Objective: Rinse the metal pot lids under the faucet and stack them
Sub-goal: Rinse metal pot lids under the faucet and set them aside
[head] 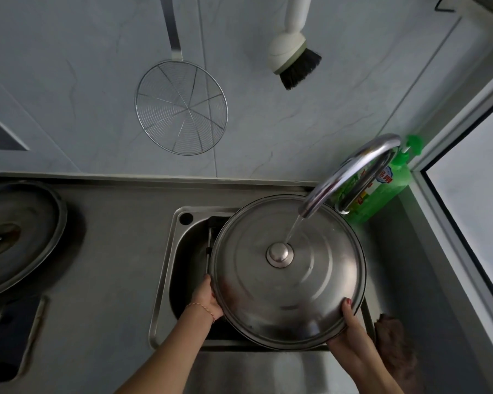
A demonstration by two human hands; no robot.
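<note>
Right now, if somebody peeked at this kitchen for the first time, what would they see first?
First, the big shiny pot lid held over the sink, the left hand and right hand gripping its rim while water from the curved faucet lands by its knob. Next, the round wire skimmer and the black-bristled brush on the wall above. Another lid lies on the counter at far left.

The only readable writing stands on the translucent green plastic dish-soap bottle with a green pump top (382, 191), behind the curved chrome faucet (350, 172). Its label carries blue Chinese characters, of which "用" is legible at the upper right; the one before it is partly hidden by the faucet. The smaller print lower down is too blurred to read.
</note>
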